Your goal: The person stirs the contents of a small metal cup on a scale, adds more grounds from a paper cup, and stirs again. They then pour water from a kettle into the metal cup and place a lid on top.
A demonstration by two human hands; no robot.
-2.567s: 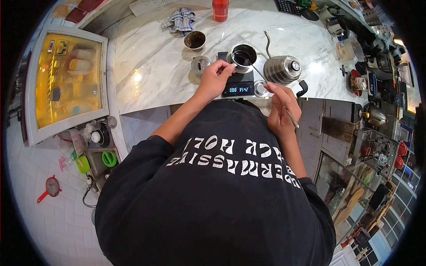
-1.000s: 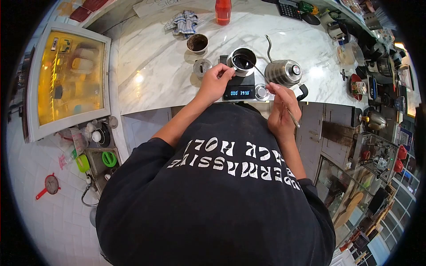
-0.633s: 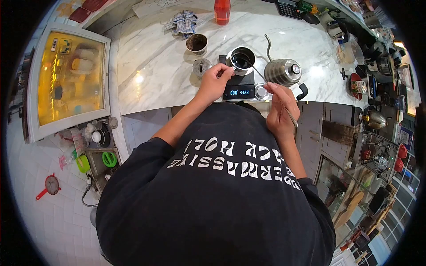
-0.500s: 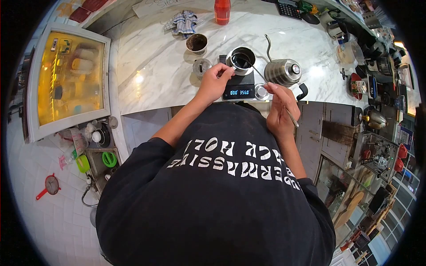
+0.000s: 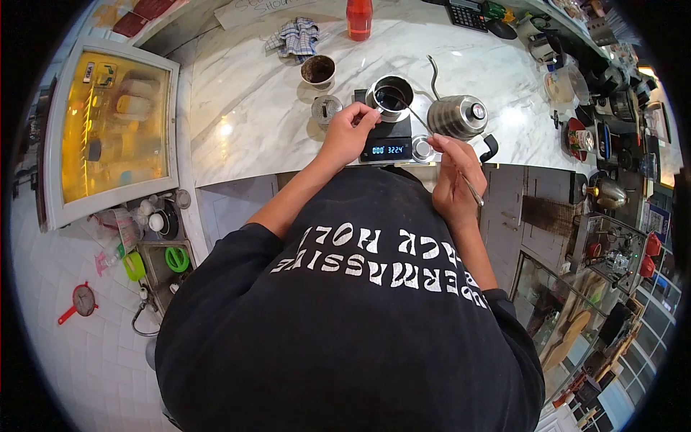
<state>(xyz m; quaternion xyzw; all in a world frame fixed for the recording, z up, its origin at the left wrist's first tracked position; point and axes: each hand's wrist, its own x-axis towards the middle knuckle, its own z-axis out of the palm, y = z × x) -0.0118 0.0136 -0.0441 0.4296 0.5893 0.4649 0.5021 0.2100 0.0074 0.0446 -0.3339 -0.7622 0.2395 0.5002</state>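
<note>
A metal cup (image 5: 404, 86) of dark liquid stands on a black digital scale (image 5: 387, 150) with a lit display. My left hand (image 5: 350, 133) pinches the cup's near-left side, apparently at its handle, which the fingers hide. A long thin spoon (image 5: 416, 117) slants down into the liquid, its tip out of sight. My right hand (image 5: 458, 176) grips its shaft, with the other end jutting out below the fingers. Close by on the right is a steel gooseneck kettle (image 5: 458, 117). To the left are a cup with dark grounds (image 5: 318, 70) and a round metal piece (image 5: 327, 109).
A small round silver object (image 5: 422, 149) lies beside the scale. Farther back on the marble counter (image 5: 245, 93) are a checked cloth (image 5: 295, 39), a red bottle (image 5: 359, 20) and a calculator (image 5: 468, 14). Jars and utensils crowd the right side; a yellow-lit glass-door cabinet (image 5: 119, 129) stands left.
The scale's reading has dropped from about 356 to about 322. Both hands, the cup and the spoon stay almost in the same place.
</note>
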